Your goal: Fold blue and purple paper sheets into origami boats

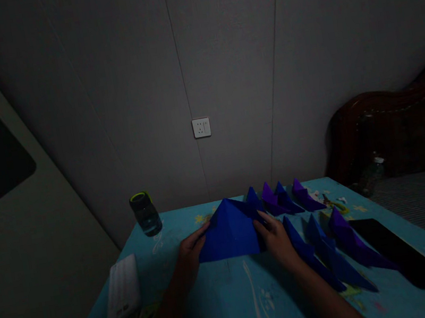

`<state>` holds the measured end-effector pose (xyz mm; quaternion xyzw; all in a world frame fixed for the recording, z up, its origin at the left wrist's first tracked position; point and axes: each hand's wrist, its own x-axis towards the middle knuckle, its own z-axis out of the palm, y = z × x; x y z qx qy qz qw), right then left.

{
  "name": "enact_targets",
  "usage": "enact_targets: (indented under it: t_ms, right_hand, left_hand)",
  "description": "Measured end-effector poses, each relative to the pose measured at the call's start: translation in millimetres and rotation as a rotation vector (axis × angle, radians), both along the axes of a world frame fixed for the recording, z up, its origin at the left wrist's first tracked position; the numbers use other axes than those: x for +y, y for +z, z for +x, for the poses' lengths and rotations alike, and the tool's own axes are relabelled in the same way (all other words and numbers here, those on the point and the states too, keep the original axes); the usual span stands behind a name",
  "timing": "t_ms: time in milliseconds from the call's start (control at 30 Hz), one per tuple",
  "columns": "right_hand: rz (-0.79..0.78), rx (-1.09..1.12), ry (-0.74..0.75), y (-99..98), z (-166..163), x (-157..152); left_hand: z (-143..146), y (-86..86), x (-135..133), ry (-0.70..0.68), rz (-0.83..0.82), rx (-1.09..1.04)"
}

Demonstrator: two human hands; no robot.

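Note:
Both hands hold a partly folded sheet of blue paper (230, 234) above the table, its top coming to a point and its lower edge straight. My left hand (190, 248) grips its left edge, thumb toward me. On the right side, my right hand (273, 232) pinches the paper between thumb and fingers. Just right of that hand lie folded paper boats: a blue one (308, 254), another blue one (334, 252) and a purple one (357, 243). Behind them stands a further row of blue and purple boats (271, 200).
A dark bottle with a green rim (146, 215) stands at the table's back left. A white power bank (123, 288) lies front left. At right is a flat black tablet-like slab (402, 252). Behind the blue patterned table (235, 300) rises a wall with a socket (201, 128).

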<state>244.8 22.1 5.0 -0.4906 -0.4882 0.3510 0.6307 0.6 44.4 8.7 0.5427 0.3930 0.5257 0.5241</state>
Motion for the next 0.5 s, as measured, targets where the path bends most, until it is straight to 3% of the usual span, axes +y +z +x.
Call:
enact_targets:
  t_ms: [167, 500]
  right_hand:
    - [0.211, -0.192, 0.116, 11.6, -1, -11]
    - [0.267, -0.501, 0.138, 0.3, -1, -8]
  left_hand:
    - [-1, 3.1, -2, 0.017, 0.022, 0.042]
    - [1, 6.8, -1, 0.057, 0.169, 0.169]
